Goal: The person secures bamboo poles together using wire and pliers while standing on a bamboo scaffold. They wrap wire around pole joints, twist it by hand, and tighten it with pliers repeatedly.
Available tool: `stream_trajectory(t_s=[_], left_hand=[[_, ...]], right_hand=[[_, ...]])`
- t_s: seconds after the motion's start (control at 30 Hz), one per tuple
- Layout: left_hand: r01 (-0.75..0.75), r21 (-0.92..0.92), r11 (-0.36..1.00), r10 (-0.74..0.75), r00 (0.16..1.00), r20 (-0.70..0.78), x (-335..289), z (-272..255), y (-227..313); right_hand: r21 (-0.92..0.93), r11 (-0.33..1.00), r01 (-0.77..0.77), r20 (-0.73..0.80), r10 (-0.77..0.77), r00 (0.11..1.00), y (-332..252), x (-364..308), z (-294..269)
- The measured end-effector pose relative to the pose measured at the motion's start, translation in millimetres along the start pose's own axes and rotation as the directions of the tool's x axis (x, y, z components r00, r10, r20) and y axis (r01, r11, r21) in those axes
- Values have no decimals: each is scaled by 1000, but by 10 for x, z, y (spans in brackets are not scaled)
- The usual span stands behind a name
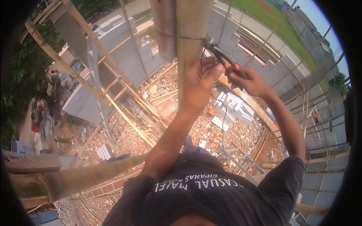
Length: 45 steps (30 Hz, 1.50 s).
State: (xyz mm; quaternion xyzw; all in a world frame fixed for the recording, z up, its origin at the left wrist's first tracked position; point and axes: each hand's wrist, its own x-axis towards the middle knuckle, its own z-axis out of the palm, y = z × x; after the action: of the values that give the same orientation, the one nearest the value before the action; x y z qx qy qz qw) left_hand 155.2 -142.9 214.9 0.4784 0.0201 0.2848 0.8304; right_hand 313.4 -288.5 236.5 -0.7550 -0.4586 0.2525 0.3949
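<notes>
A thick upright bamboo post [193,22] stands in front of me beside a wooden board [164,34], and a thin dark wire [187,37] runs round them. My right hand [253,81] is closed round the black and orange handles of a pair of pincers [222,56]. Their jaws meet the wire at the post's right edge. Just below, my left hand [201,84] is closed, thumb against the fingers, close against the post. A thin dark strand rises from its fingers toward the pincer jaws. A longer loose strand hangs beneath my hands.
Rubble [188,130] covers the ground far below. A thick horizontal bamboo pole [86,180] crosses at lower left. A wooden ladder [245,164] leans at lower right. White blocks [235,107] are stacked below my hands. Grey block walls [124,58] and bamboo scaffold poles surround the site.
</notes>
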Motion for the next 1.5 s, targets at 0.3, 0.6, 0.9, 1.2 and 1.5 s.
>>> stream_trajectory(t_s=[0.3,0.6,0.9,1.2,1.5], left_hand=[[121,-369,921,-57,982,181,128,-188,-144],[270,-675,687,57,906,420,459,79,-212],[49,-696,716,194,945,265,646,570,-295],[-12,-774,633,248,950,188,759,802,-155],[-73,-795,602,68,997,-40,797,1000,-34]], right_hand=[[-238,967,-87,-127,57,990,-233,-93,-74],[-602,799,-5,-28,-15,999,-1133,-410,-453],[-608,794,26,-24,-51,998,-1397,-519,-468],[-792,599,113,21,-157,987,-1291,-460,-624],[-991,36,-132,-125,-632,765,-1010,-719,-156]])
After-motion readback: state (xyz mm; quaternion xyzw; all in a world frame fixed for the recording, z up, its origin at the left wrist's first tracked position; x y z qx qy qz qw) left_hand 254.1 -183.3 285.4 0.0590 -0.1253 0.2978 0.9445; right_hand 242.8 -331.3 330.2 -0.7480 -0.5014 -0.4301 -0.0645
